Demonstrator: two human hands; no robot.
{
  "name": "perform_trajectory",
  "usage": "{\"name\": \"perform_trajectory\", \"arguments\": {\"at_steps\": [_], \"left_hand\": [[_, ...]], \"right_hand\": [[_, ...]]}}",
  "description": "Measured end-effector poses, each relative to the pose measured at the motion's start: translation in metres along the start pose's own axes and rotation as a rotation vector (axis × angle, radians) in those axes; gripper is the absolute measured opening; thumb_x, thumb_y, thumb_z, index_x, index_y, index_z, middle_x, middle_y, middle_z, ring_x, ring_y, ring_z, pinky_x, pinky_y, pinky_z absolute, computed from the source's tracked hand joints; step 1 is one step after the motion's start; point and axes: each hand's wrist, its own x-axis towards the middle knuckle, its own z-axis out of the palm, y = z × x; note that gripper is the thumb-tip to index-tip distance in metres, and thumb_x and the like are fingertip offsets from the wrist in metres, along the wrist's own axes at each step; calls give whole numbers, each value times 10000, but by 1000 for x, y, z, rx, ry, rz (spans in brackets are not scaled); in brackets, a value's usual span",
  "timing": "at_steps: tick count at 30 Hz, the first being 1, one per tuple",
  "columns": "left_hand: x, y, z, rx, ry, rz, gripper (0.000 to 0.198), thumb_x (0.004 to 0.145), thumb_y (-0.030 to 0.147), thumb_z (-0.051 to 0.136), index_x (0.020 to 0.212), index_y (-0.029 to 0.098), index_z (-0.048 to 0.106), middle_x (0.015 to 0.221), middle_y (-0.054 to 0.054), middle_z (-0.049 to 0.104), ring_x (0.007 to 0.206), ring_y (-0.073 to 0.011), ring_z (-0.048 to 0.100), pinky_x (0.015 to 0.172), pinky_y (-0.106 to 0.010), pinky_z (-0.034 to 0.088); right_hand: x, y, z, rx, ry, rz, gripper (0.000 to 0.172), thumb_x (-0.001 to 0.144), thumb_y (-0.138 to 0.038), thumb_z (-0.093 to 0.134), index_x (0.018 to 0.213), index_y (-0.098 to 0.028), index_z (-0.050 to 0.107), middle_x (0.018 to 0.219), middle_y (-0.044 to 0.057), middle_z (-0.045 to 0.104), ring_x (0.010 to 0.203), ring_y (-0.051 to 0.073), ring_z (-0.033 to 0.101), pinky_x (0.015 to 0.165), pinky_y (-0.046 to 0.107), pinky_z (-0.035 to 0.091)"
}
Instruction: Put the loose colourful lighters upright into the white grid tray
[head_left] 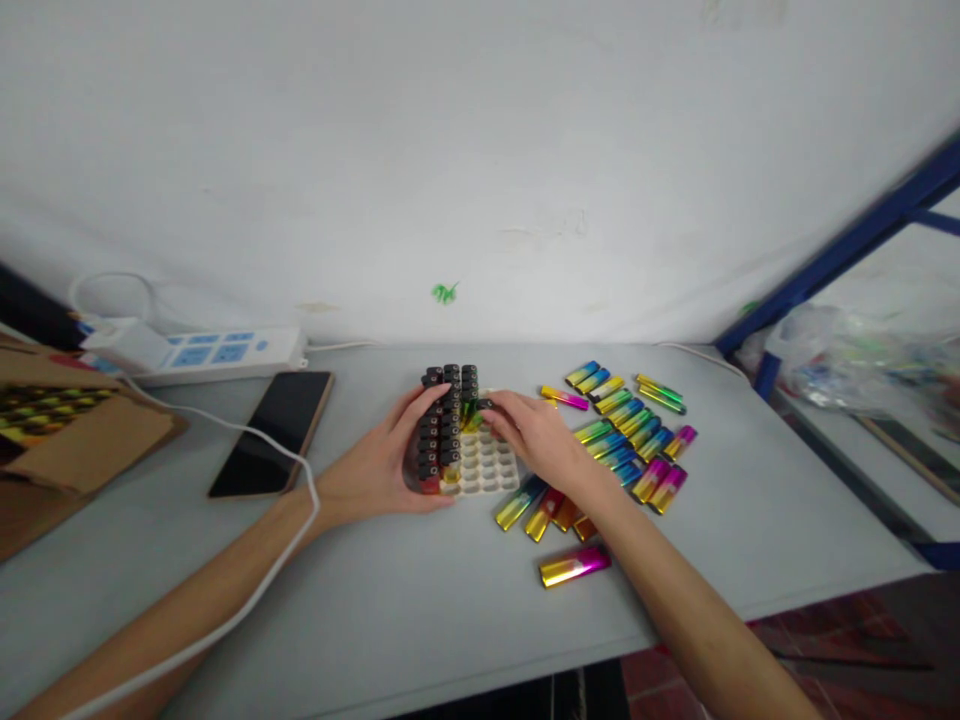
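A white slotted tray sits mid-table, its left rows filled with upright lighters showing black tops. My left hand wraps the tray's left side, fingers curled against the lighters. My right hand reaches over the tray's far right part and pinches a lighter by its black top at a slot. Several loose metallic rainbow lighters lie to the right of the tray, one more nearer me.
A dark phone lies left of the tray, a white cable crossing it from a white power strip. An open cardboard box holds more lighters at far left. A blue frame and plastic bag stand right.
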Motion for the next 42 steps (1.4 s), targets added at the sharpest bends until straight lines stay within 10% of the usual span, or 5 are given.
{"name": "perform_trajectory", "arguments": {"at_steps": [17,23,30,42], "left_hand": [[1,-5,0,10,19,13,1343,753,516,993,1818,434,178,1816,-118,412,1609,-532,532,1329,-697,511],[3,-6,-1,17,32,41,1373,736,490,1014,1816,463,166,1805,-147,434,1586,-535,557,1303,-737,524],[1,-7,0,22,16,19,1329,776,557,984,1817,429,167,1796,-174,427,1586,-524,564,1303,-745,512],[0,-6,0,-3,24,7,1347,754,549,999,1818,466,177,1824,-124,417,1608,-524,541,1336,-737,484]], "right_hand": [[3,-10,3,-351,-105,-8,273,1155,-451,690,1021,-215,722,1015,99,773,902,238,697,851,360,510],[-14,21,-50,-204,81,128,255,1167,-404,643,1049,-231,789,1007,75,806,872,222,689,869,369,512],[-50,59,-131,-145,-100,341,83,941,-294,867,1003,-240,874,1035,67,854,911,245,750,852,370,552],[-52,66,-127,-269,-159,327,128,925,-282,888,1016,-212,832,1092,98,807,1008,268,736,931,388,572]]}}
